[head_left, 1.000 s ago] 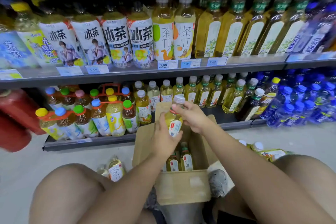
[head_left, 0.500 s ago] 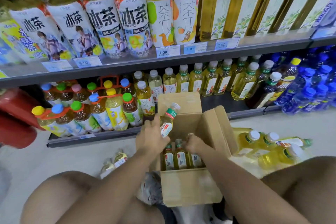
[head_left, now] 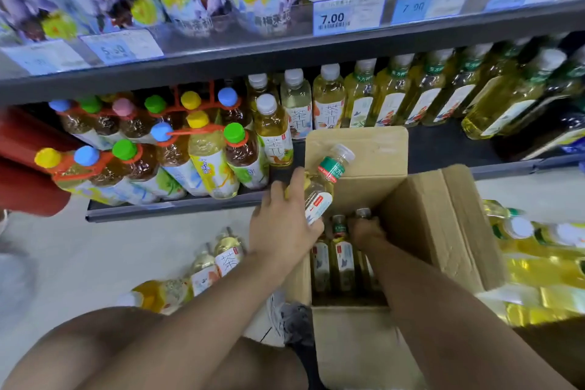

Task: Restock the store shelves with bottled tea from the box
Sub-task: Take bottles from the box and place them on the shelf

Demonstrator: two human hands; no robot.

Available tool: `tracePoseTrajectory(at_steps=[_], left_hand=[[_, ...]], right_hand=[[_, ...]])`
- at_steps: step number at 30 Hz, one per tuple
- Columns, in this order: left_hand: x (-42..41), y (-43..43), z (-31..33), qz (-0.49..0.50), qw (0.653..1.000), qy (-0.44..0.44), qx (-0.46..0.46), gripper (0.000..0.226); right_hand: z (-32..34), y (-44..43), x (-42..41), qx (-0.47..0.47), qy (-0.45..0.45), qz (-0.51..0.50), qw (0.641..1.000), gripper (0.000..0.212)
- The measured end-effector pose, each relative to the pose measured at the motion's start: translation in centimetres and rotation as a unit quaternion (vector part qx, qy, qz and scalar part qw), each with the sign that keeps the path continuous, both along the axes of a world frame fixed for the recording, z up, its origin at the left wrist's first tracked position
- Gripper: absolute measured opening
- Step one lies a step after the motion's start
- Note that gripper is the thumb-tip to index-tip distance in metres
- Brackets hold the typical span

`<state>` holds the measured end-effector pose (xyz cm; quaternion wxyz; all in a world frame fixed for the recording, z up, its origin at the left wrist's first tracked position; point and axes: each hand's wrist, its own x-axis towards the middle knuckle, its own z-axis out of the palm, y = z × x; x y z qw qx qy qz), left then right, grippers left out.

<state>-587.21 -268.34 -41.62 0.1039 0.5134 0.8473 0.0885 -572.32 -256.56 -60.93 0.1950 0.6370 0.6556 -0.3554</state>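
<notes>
Tea bottle (head_left: 320, 191), one, tilted, clasped by left grip (head_left: 281, 231), right grip (head_left: 367, 229) curled round second bottle (head_left: 363, 213), three in box (head_left: 443, 225).

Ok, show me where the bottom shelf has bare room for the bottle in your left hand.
Bare shelf for the bottle shows right of the box flap, in front of the green-collared bottles. Left of the flap it is crowded with white-capped teas and coloured-cap packs.
</notes>
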Motion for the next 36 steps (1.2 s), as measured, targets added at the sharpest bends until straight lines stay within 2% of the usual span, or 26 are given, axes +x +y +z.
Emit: tracePoseTrajectory(at_steps=[5,8,11,14,16,19,24,28,34,36], left_hand=[[-0.2,0.4,-0.2,-0.002,1.000,0.001,0.003,0.094],[-0.2,0.4,0.0,0.001,1.000,0.005,0.005,0.093],[0.1,0.2,0.4,0.000,1.000,-0.001,0.006,0.092],[0.2,0.0,0.9,0.001,1.000,-0.022,0.010,0.091],[0.3,-0.1,1.3,0.023,0.998,-0.063,0.019,0.092],[0.8,-0.7,2.6,0.060,0.986,-0.145,0.053,0.094],[2.7,-1.5,7.2,0.084,0.949,-0.254,0.164,0.092],[3.9,-1.7,14.3,0.072,0.943,-0.240,0.219,0.073],[5.5,-3.1,26.2,0.005,0.929,-0.223,0.294,0.087],[5.9,-3.4,29.6,-0.024,0.924,-0.209,0.318,0.085]], right_hand=[[0.3,-0.2,-0.6,0.073,0.030,-0.053,0.995,0.056],[2.4,-0.1,-0.9,0.051,0.089,-0.124,0.987,0.039],[4.4,0.5,-0.2,0.041,0.108,-0.156,0.981,0.048],[6.5,0.6,0.3,0.048,0.102,-0.094,0.989,0.030],[8.7,-0.1,0.5,0.083,0.119,-0.056,0.988,0.029],[12.5,-1.2,1.1,0.162,0.184,-0.052,0.968,0.033],[22.5,-2.2,2.9,0.232,0.269,0.002,0.935,0.022],[32.8,-3.9,4.9,0.294,0.330,0.048,0.896,0.026],[47.3,-5.7,7.1,0.373,0.396,0.077,0.836,0.038],[51.6,-6.2,7.5,0.396,0.417,0.087,0.813,0.044]])
